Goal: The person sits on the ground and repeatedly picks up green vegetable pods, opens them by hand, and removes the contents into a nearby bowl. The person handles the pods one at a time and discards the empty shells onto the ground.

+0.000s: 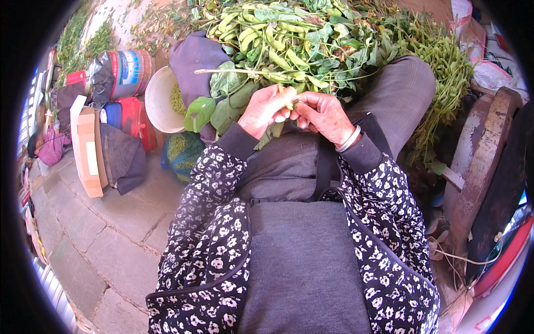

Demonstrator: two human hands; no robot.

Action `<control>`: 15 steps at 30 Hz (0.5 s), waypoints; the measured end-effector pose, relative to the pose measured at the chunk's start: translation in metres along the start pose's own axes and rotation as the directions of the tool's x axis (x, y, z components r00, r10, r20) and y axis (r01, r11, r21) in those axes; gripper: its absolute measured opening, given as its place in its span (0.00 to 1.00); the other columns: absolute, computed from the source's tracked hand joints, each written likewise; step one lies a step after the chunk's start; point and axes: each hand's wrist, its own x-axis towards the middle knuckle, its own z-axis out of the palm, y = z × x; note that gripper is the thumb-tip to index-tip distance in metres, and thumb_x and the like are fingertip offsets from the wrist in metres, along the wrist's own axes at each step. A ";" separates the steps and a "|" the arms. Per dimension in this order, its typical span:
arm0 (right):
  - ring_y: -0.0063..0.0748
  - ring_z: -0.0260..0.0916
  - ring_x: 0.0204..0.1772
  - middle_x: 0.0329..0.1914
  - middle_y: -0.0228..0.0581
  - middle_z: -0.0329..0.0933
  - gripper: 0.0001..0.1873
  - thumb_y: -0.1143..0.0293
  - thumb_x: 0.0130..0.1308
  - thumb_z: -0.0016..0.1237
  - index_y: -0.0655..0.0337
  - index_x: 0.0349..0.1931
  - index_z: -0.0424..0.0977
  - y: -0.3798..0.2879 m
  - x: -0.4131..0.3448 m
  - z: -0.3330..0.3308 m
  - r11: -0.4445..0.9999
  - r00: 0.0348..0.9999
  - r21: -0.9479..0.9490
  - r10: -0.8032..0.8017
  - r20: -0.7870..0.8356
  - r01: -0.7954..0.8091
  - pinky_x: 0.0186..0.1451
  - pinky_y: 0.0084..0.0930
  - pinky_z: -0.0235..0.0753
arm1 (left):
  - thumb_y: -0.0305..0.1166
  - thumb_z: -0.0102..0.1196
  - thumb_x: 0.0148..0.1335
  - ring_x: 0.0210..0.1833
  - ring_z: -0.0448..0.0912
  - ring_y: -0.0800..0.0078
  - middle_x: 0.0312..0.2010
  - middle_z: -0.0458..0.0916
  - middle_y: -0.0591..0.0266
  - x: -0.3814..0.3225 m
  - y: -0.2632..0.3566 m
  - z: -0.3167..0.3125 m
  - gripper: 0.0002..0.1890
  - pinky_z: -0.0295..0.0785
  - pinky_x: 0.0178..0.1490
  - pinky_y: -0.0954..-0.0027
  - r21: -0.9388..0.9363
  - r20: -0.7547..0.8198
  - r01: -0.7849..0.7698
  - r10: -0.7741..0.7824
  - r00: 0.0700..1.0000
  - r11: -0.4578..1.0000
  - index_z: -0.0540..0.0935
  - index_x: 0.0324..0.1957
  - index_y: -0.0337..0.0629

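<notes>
My left hand (265, 109) and my right hand (324, 116) meet above my lap, their fingertips together on a small green bean pod (288, 104). A leafy bean stem (233, 72) lies just beyond them, with broad leaves (201, 113) hanging by my left hand. Past both hands a big heap of bean plants with plump green pods (275, 37) spreads over and between my knees. At my left knee, a white bucket (160, 100) is tipped towards me, with green beans (177, 100) inside.
A blue mesh bag of green beans (179, 152) sits on the paving below the bucket. Further left are a cardboard box (89, 154), a dark cloth (123, 154), a red bag (135, 121) and a printed round container (130, 73). A rusty metal wheel-like part (479, 167) stands at the right.
</notes>
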 end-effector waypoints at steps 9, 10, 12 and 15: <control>0.12 0.64 0.22 0.27 0.28 0.75 0.08 0.68 0.66 0.45 0.63 0.36 0.74 0.005 -0.002 -0.011 0.871 0.984 0.458 0.161 0.071 -0.176 0.20 0.09 0.61 | 0.30 0.51 0.63 0.30 0.72 0.85 0.30 0.76 0.69 -0.001 -0.003 -0.004 0.12 0.67 0.33 0.85 -0.057 0.035 -0.069 0.071 0.997 0.996 0.75 0.46 0.34; 0.12 0.64 0.21 0.26 0.28 0.75 0.08 0.68 0.66 0.45 0.63 0.37 0.74 0.006 -0.002 -0.009 0.908 0.989 0.392 0.149 0.026 -0.147 0.21 0.09 0.61 | 0.30 0.50 0.63 0.30 0.72 0.85 0.30 0.76 0.69 -0.001 -0.004 -0.005 0.12 0.67 0.33 0.85 -0.010 0.023 -0.076 0.077 0.997 0.997 0.75 0.46 0.34; 0.12 0.64 0.21 0.26 0.29 0.75 0.08 0.70 0.66 0.44 0.63 0.37 0.74 0.008 -0.002 -0.006 0.981 0.997 0.187 0.066 -0.047 -0.056 0.21 0.10 0.63 | 0.30 0.49 0.64 0.30 0.72 0.85 0.30 0.76 0.69 0.000 -0.009 -0.007 0.13 0.67 0.33 0.84 0.082 0.001 -0.088 0.089 0.996 0.993 0.74 0.48 0.33; 0.13 0.64 0.21 0.25 0.29 0.75 0.07 0.73 0.66 0.42 0.64 0.37 0.74 0.008 -0.004 0.000 0.994 0.992 -0.077 -0.079 -0.102 0.071 0.23 0.12 0.65 | 0.31 0.49 0.64 0.30 0.72 0.85 0.29 0.75 0.69 -0.003 -0.007 -0.006 0.13 0.66 0.32 0.85 0.114 -0.038 -0.037 0.042 0.998 0.993 0.75 0.46 0.33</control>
